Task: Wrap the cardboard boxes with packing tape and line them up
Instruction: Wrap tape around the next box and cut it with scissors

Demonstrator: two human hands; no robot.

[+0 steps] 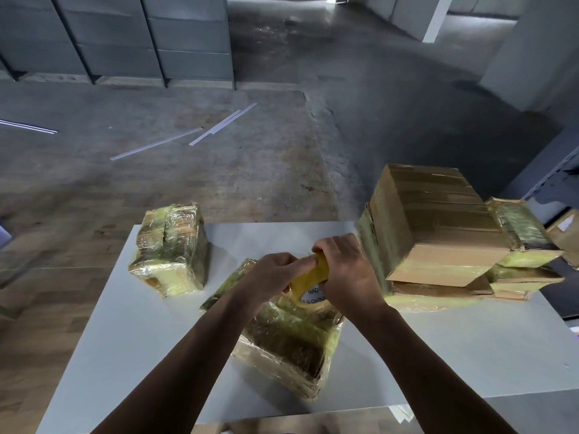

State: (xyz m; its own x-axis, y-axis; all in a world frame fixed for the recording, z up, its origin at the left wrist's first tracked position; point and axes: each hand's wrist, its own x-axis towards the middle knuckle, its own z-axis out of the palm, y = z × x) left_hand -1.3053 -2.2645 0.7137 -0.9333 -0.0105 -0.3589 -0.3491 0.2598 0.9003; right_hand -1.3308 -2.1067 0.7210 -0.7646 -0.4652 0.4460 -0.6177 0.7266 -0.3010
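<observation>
The left hand (272,272) pinches and the right hand (348,270) grips the yellow packing tape roll (310,280), just above the tape-wrapped cardboard box (291,339) beneath the fingers; I'd say they're finding the tape end, which next needs peeling free

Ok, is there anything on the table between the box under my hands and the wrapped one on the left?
Nothing visible. Only bare table lies between the centre box and the left wrapped box. The left hand and right hand hold the tape roll over the centre box.
</observation>
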